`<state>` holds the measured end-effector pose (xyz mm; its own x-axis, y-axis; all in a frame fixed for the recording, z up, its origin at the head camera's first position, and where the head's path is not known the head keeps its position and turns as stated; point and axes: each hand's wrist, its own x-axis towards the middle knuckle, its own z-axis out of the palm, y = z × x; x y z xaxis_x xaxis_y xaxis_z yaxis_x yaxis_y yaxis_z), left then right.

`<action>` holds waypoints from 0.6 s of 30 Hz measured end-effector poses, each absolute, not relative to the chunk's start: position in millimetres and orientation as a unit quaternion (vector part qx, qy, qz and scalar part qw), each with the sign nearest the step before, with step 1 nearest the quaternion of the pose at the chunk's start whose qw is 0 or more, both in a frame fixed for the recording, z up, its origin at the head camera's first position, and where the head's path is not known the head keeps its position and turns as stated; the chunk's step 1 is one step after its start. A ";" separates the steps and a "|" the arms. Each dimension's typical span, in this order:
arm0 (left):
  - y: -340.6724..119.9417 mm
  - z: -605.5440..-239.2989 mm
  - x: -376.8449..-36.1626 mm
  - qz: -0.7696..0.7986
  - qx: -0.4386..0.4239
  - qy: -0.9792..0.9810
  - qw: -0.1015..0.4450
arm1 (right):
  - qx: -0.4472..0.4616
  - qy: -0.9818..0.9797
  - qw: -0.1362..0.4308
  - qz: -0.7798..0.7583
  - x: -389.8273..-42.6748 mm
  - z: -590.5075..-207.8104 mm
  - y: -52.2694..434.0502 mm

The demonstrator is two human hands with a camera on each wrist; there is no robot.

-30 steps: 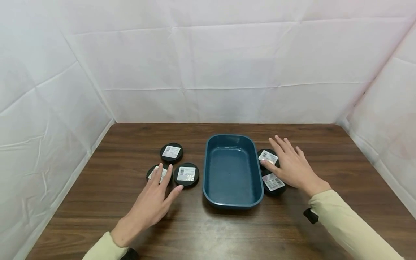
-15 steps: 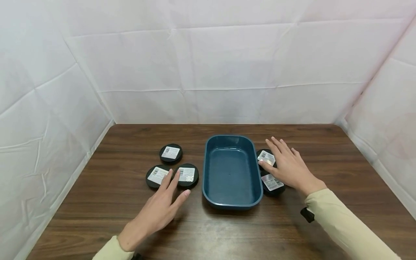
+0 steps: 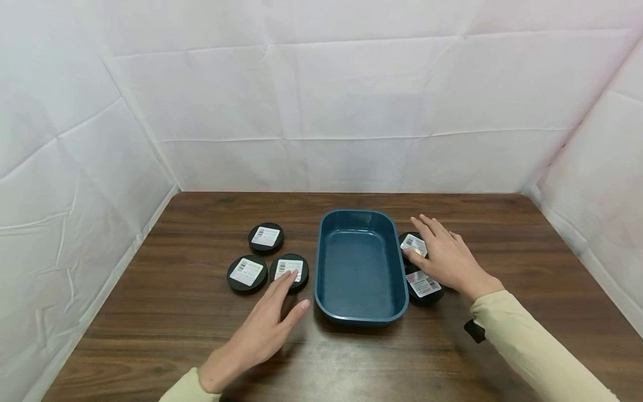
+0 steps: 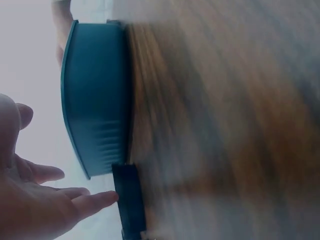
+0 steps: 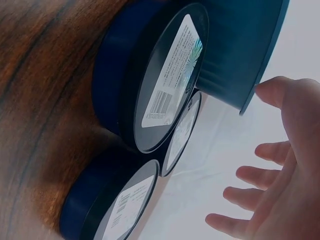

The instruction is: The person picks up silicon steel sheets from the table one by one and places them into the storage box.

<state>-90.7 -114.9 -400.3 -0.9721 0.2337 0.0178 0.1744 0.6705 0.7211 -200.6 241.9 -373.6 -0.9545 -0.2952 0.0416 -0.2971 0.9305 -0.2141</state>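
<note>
**Hands over the tins, tray between them**

While both hands hover flat, neither grip holds anything: the left hand [image 3: 261, 329] lies open with straight fingers, its fingertips [image 3: 288, 277] over the near tin [image 3: 289, 270] just left of the tray [image 3: 359, 312]; whether they touch the lid is hard to tell. Two more tins sit beside it, one [image 3: 246, 273] to its left and one [image 3: 265, 237] farther back.

On the tray's other side the right hand [image 3: 447, 259] is spread wide and relaxed over a cluster of tins; its thumb rests by the far tin [image 3: 413, 244], with another tin [image 3: 424, 286] just nearer the person. A third shows in the right wrist view [image 5: 110, 212].

These tins look low, round, stiff and light, with smooth black walls and paper labels on top. Probably slippery if pressed from above, so pinching across the rim, thumb against fingers, seems the surest hold. All rest on the tabletop [image 3: 351, 357].
</note>
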 end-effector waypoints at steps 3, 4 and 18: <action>-111.5 -402.5 -89.5 0.404 0.126 0.905 0.031 | 0.153 -0.982 0.005 0.109 -201.1 -374.1 242.5; -110.7 -403.3 -89.3 0.408 0.131 0.903 0.027 | 0.153 -0.982 0.005 0.108 -201.3 -374.0 242.3; -100.0 -410.5 -87.2 0.463 0.140 0.873 0.058 | 0.144 -0.980 -0.007 0.133 -204.5 -381.2 244.5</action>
<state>-87.2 -100.0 -410.5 -0.9541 0.2983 0.0285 0.1909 0.5317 0.8251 -204.5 244.5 -381.2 -0.9581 -0.2852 0.0252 -0.2815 0.9226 -0.2636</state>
